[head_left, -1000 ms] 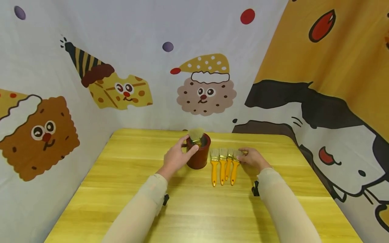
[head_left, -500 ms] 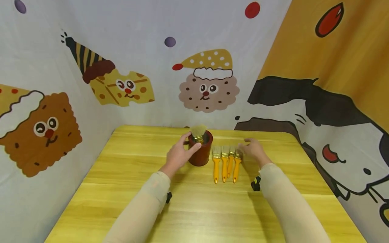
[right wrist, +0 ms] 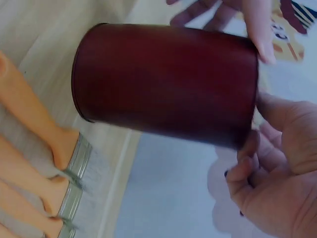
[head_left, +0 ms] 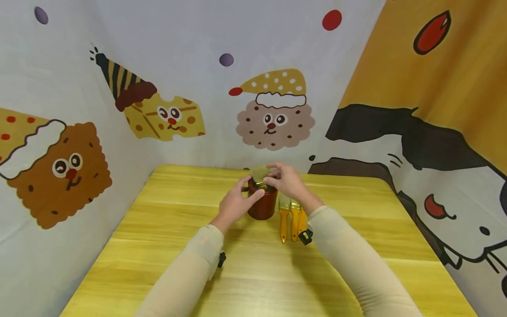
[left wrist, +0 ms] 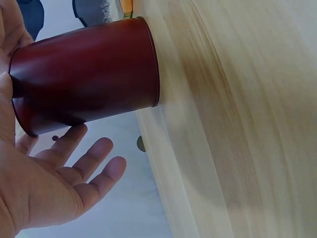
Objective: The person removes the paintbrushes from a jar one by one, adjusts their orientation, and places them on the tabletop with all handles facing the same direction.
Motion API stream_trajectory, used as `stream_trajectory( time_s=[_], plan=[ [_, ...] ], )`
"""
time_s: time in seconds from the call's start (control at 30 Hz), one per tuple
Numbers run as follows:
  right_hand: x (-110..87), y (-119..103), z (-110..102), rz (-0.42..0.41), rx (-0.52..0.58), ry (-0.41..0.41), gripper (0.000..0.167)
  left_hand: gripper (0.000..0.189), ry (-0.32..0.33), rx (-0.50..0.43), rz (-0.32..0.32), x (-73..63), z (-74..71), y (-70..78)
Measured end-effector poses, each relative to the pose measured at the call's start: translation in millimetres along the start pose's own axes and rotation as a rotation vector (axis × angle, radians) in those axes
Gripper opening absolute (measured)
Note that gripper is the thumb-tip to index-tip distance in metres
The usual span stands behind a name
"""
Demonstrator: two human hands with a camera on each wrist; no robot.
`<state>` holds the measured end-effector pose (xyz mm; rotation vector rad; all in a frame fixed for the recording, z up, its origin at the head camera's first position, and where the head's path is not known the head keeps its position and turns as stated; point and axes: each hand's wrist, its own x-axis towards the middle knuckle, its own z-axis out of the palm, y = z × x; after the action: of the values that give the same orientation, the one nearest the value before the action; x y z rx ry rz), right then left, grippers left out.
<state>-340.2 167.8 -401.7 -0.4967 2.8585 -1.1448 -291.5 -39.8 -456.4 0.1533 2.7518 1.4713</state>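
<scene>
A dark red mug (head_left: 262, 204) stands on the table; it fills the middle of both wrist views. Inside it a paintbrush (head_left: 259, 174) stands bristles up, its handle hidden. My left hand (head_left: 235, 203) holds the mug at its rim, with the lower fingers spread past its side in the left wrist view. My right hand (head_left: 290, 181) is at the mug's mouth, thumb and bent fingers right at the brush head; I cannot tell whether they pinch it. Several orange-handled paintbrushes (head_left: 283, 220) lie side by side right of the mug, partly hidden by my right wrist.
The mug and brushes are toward the far side of a wooden table (head_left: 253, 281). A cloth backdrop (head_left: 190, 53) with cartoon prints rises behind the table and along both sides. Small black devices are strapped at the wrists, one (head_left: 306, 236) over the brush handles.
My right hand has left the rightmost brush on the table and moved left to the mug's mouth. The left hand keeps its place on the mug. The head view shifts slightly.
</scene>
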Motion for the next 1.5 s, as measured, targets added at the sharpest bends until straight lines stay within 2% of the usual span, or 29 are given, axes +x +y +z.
stream_trajectory(
  time_s=[0.17, 0.43, 0.7, 0.9, 1.23, 1.5],
  plan=[
    [2.8, -6.6, 14.0, -0.007, -0.110, 0.055, 0.068, 0.081, -0.005, 0.029, 0.016, 1.8, 2.0, 0.9],
    [0.4, -6.5, 21.6, -0.005, -0.121, 0.072, 0.079, 0.087, -0.015, 0.045, -0.001, 2.2, 1.6, 2.6],
    [0.5, -10.1, 22.1, -0.017, -0.151, 0.055, 0.080, 0.086, -0.003, 0.037, -0.008, 0.0, 1.4, 1.7],
    [0.0, -5.0, 22.5, -0.042, -0.140, 0.075, 0.078, 0.085, -0.007, 0.039, -0.002, -1.3, 0.8, 2.8],
    [-5.3, -12.5, 8.6, -0.064, -0.031, 0.099, 0.075, 0.079, 0.001, 0.035, 0.001, -3.9, 2.3, 0.6],
    [-0.4, -12.1, 15.5, -0.121, -0.124, 0.058, 0.070, 0.082, -0.007, 0.027, 0.000, -2.5, 0.4, 0.3]
  ],
)
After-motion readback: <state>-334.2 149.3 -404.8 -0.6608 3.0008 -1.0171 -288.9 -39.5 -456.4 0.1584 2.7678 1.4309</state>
